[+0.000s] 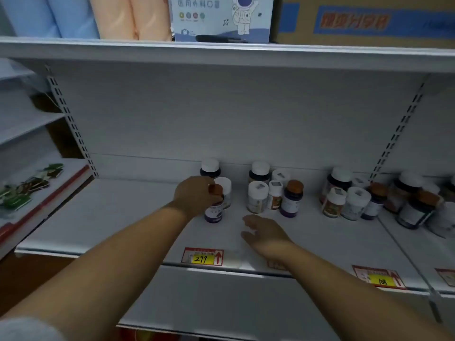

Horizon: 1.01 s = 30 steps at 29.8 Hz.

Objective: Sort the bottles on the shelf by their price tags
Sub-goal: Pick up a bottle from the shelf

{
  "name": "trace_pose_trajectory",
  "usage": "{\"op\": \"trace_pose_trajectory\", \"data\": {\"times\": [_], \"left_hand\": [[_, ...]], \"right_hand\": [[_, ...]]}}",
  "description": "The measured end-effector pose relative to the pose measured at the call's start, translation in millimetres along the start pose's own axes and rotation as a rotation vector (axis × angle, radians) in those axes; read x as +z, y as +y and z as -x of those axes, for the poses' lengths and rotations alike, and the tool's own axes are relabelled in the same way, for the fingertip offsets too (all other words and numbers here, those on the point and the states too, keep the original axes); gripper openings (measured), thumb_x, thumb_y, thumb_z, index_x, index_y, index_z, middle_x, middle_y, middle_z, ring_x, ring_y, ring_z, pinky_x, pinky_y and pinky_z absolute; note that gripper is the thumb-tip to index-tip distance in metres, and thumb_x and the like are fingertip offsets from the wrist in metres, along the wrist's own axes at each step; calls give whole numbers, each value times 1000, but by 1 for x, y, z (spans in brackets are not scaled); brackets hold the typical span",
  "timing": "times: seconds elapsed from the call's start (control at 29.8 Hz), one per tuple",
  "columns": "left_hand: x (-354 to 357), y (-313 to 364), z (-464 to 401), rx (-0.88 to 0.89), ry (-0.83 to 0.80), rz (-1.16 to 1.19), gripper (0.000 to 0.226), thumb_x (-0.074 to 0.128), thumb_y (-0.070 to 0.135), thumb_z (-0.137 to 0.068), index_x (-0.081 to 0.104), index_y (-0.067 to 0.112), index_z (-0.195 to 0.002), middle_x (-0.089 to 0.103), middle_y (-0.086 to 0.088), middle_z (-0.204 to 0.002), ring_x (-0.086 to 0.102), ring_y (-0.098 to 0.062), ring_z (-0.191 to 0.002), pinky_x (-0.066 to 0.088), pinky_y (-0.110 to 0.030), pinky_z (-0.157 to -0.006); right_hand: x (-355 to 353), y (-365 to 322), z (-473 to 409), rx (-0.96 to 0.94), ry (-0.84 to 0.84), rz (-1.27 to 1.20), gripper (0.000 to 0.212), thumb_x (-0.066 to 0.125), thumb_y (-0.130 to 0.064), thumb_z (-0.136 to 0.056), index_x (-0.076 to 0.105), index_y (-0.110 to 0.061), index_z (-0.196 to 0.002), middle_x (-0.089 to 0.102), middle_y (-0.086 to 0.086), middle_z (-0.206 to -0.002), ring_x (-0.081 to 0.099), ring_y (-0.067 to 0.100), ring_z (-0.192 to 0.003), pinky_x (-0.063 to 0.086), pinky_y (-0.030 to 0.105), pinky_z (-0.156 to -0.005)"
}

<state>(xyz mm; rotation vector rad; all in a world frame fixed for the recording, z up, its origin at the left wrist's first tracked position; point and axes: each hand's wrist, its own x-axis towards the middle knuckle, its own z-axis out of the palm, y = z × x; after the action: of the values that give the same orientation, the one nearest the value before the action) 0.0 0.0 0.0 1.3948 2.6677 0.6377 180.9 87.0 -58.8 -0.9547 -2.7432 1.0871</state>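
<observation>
My left hand (194, 195) grips a dark purple bottle with an orange cap (214, 207) that stands on the white shelf (118, 217), above the yellow "299" price tag (202, 256). Behind it stand a white bottle (225, 190) and a dark bottle with a white cap (210, 167). My right hand (264, 232) hovers open just over the shelf, holding nothing. A middle cluster of several bottles (274, 190) stands past it. Another cluster (349, 195) sits above the "108" tag (380, 280).
More bottles (416, 205) crowd the adjoining shelf on the right. The upper shelf holds a mask box (221, 18), a cardboard carton (369, 20) and rolled fabric (73, 16). Green packets (27, 185) lie on the left shelf. A lower shelf edge (246, 303) juts out below.
</observation>
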Motion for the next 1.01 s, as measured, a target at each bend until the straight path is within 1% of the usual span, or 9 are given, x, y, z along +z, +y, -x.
{"op": "trace_pose_trajectory", "data": {"times": [0.1,0.2,0.27,0.3,0.47,0.6,0.7,0.84,1.01], "left_hand": [[0,-4,-4,63,40,41,27,62,38,-76,64,12,-68,60,-3,-65,56,-19,-64,33,-23,-49],[-10,0,-4,129,13,257,26,68,41,-75,61,33,-52,62,11,-55,59,-4,-56,41,-17,-48],[-21,16,-4,136,-62,488,13,76,41,-70,70,44,-59,70,19,-59,64,4,-61,47,-9,-54],[-23,26,-5,131,-104,564,5,79,39,-67,74,41,-65,72,20,-64,65,6,-64,48,-7,-56],[-8,88,-9,94,-358,686,30,84,25,-64,77,14,-91,78,1,-80,72,-7,-76,54,-13,-61],[25,163,-5,142,-431,671,28,84,23,-63,77,10,-87,77,-1,-70,71,-11,-67,58,-21,-63],[58,229,-4,188,-472,644,23,84,32,-60,79,17,-77,76,-4,-68,69,-13,-63,56,-26,-63],[106,329,4,232,-496,594,32,83,47,-50,78,24,-71,76,1,-67,69,-10,-62,56,-24,-62],[157,457,20,289,-450,563,25,84,43,-57,77,24,-70,75,7,-63,68,-5,-59,54,-17,-55]], "right_hand": [[6,-3,-7,34,55,-154,54,55,-33,-89,38,-21,-139,47,-1,-142,48,15,-125,34,20,-100],[-4,-12,-5,-11,33,-399,61,63,-34,-85,38,-24,-140,46,-9,-139,45,10,-125,34,18,-96],[-19,-17,0,-96,0,-488,52,66,-33,-81,48,-32,-130,52,-14,-131,49,5,-120,39,19,-94],[-26,-16,5,-121,1,-505,43,67,-28,-80,55,-33,-122,60,-12,-124,55,6,-113,43,19,-90],[-64,25,42,-20,92,-644,32,77,-15,-70,70,-20,-100,74,4,-101,69,18,-94,55,37,-88],[-99,83,88,18,163,-648,35,78,-15,-70,69,-16,-104,73,11,-104,69,22,-95,55,41,-90],[-132,135,125,34,222,-653,37,76,-13,-74,67,-8,-109,71,14,-107,68,22,-98,55,40,-89],[-179,216,177,21,228,-724,25,72,-9,-77,69,-14,-101,70,10,-98,67,9,-83,54,30,-82],[-253,318,230,40,234,-686,27,68,-1,-78,64,-14,-101,67,11,-100,64,15,-88,51,35,-87]]}}
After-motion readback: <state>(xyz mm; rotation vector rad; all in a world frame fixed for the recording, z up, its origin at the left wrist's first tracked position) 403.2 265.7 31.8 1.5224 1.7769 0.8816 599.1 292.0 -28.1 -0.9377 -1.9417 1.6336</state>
